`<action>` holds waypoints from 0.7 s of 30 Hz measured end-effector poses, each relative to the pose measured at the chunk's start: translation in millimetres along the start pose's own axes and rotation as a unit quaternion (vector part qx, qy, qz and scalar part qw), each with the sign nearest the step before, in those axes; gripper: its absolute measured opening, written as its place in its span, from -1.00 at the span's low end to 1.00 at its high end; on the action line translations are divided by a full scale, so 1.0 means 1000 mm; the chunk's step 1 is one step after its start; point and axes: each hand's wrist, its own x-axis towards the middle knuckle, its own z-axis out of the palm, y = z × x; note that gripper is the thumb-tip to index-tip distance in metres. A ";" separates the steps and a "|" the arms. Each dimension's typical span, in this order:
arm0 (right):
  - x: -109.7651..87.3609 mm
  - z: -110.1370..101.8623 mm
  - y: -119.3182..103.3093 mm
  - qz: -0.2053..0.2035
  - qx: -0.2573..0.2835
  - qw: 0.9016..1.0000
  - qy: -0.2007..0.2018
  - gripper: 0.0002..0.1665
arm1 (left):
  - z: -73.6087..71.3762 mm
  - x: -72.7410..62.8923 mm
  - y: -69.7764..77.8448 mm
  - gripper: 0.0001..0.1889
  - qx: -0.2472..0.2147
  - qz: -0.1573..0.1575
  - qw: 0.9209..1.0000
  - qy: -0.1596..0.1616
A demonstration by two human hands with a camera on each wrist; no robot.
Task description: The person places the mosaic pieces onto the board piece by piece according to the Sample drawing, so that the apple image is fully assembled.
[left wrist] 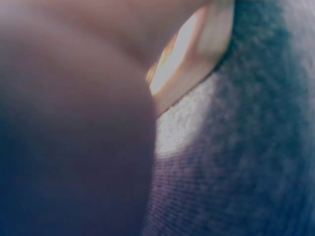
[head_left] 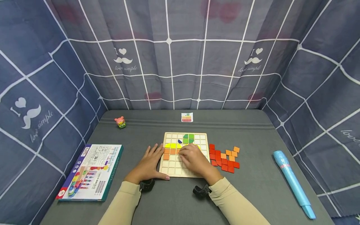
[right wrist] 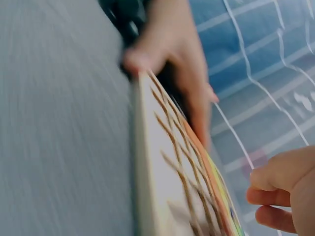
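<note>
A square wooden grid board (head_left: 184,172) lies on the table, with yellow pieces (head_left: 172,146), orange square tiles (head_left: 166,157) and green pieces (head_left: 191,138) set in its cells. A dark blue piece (head_left: 179,141) sits above the yellow row. My left hand (head_left: 147,165) rests against the board's left edge, fingers extended and thumb at the near corner. Over the middle of the board, my right hand (head_left: 194,157) has bent fingers beside the orange row. In the right wrist view its fingers (right wrist: 275,196) are curled; I cannot tell whether they pinch a tile.
Red tiles (head_left: 217,156) and loose orange tiles (head_left: 231,153) lie right of the board. A small picture card (head_left: 187,117) is behind it. A boxed set (head_left: 90,172) and pig figurine (head_left: 120,122) stand left; a light blue tube (head_left: 293,184) lies far right.
</note>
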 end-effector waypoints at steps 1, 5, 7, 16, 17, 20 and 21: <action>-0.003 -0.006 0.006 0.012 0.000 1.000 0.007 -0.92 | 0.000 0.000 0.000 0.51 0.000 -0.002 1.000 -0.001; -0.021 -0.030 0.031 0.073 -0.001 0.997 0.023 -0.91 | 0.001 -0.001 -0.001 0.51 -0.001 -0.004 1.000 0.001; -0.031 -0.043 0.044 0.102 -0.013 0.994 0.032 -0.90 | 0.001 -0.001 -0.002 0.51 -0.006 -0.001 1.000 0.006; -0.078 -0.098 0.089 0.215 -0.035 0.975 0.035 -0.69 | 0.002 0.000 -0.003 0.51 -0.006 -0.003 1.000 0.005; -0.084 -0.103 0.092 0.226 -0.034 0.973 0.025 -0.67 | 0.002 -0.001 -0.002 0.51 -0.007 -0.004 1.000 0.003; -0.097 -0.115 0.099 0.238 -0.029 0.971 0.001 -0.66 | 0.001 -0.001 -0.001 0.51 -0.008 -0.005 1.000 0.001; -0.101 -0.117 0.100 0.238 -0.027 0.971 -0.006 -0.67 | 0.000 -0.001 -0.001 0.51 -0.008 -0.005 1.000 0.001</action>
